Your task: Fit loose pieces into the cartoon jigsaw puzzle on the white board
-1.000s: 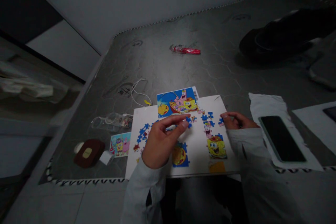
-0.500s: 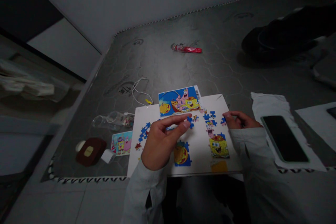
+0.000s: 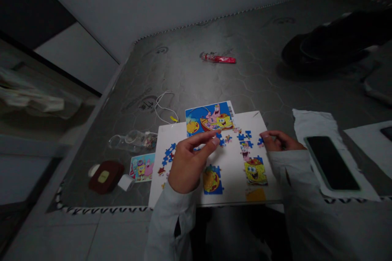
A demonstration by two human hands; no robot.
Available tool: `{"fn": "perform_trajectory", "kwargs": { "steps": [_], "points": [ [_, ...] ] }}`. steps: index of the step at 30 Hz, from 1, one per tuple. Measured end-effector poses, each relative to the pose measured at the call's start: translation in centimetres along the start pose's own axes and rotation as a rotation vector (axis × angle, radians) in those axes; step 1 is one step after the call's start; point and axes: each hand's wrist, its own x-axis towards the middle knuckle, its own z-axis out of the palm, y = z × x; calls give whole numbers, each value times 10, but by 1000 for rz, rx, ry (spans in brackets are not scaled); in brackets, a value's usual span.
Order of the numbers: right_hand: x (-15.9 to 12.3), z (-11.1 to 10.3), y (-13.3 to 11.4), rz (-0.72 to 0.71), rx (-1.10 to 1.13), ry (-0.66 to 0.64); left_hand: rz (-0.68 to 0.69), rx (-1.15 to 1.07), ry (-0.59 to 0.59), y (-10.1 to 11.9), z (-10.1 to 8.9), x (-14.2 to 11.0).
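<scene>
Across the grey mattress [image 3: 214, 85], the white board [image 3: 232, 187] is best kept flat while a blue puzzle piece [image 3: 219, 137] is pinched by the left hand [image 3: 186, 161] and eased down squarely, the right hand [image 3: 277, 140] curled at another piece [image 3: 260, 142].

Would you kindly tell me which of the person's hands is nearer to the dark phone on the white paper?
The right hand is nearer: it rests at the puzzle board's right edge, just left of the phone. The left hand sits farther left, over the board's middle.
</scene>
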Motion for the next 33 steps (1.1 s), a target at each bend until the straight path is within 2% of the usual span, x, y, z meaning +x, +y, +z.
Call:
{"fn": "perform_trajectory", "kwargs": {
  "steps": [11,17,20,24,27,33],
  "points": [
    [-1,-6,-9,9,-6,-35,-4,93,-1,3,6,-2],
    [1,-5,-6,-11,-15,-22,10,129,-31,-1,6,-2],
    [1,-4,-3,-27,-14,-36,-2,154,-77,-4,17,-4],
    [1,-5,-3,-23,9,-56,3,332,-127,-9,45,-10],
    [1,-5,-4,-20,6,-58,5,461,-122,-15,61,-11],
    [3,-3,-2,-48,0,-49,19,568,-112,-20,68,-8]
  ]
}}
